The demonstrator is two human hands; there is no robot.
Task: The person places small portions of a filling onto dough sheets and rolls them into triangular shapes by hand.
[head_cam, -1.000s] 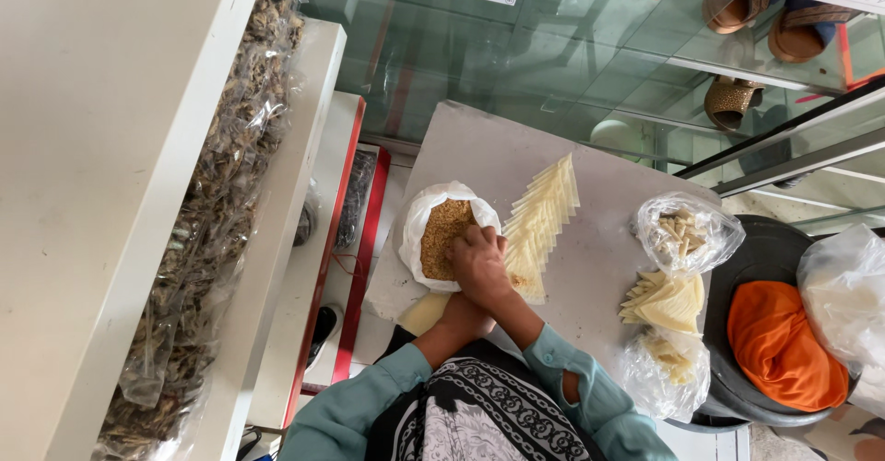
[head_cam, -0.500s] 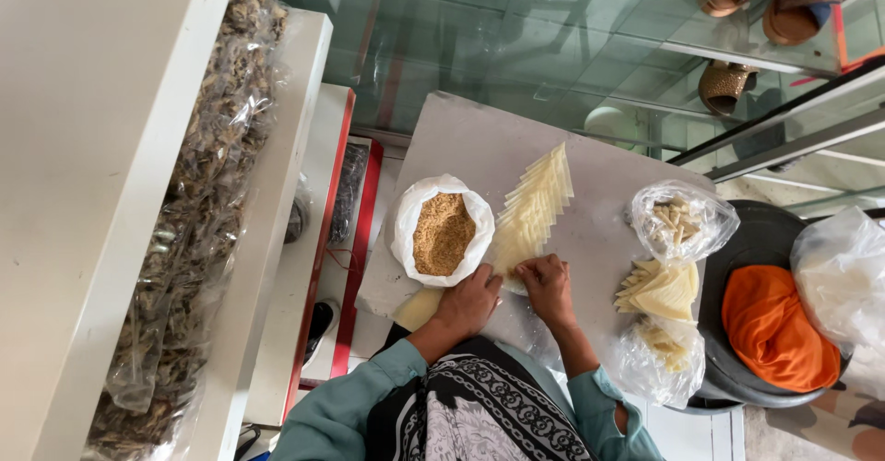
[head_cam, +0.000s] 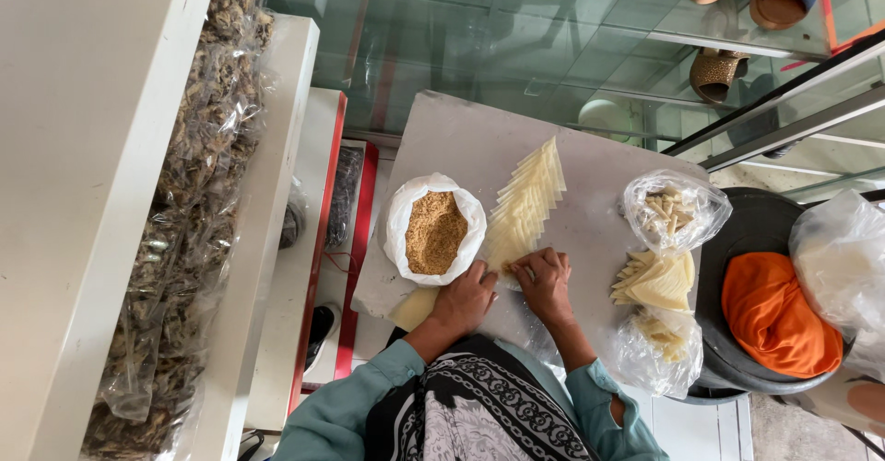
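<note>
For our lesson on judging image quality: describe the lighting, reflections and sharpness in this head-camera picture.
Head view: even daylight, with soft shadows only; the hands and the row of pale wrappers on the board are sharp; the glass behind is green-tinted and shows faint reflections; the white shelf at left is bright and nearly featureless; straight edges bow slightly near the borders.

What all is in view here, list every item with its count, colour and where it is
Board: one, grey, centre.
Wrapper row: one, pale yellow, mid-board.
Bag of crumbs: one, white, brown filling, left of the row.
Bag of rolls: one, clear, right.
Wrapper stack: one, pale yellow, below that bag.
Tub: one, black, orange cloth inside, far right.
Left hand: beside the crumbs bag.
Right hand: on the row's near end.
</note>
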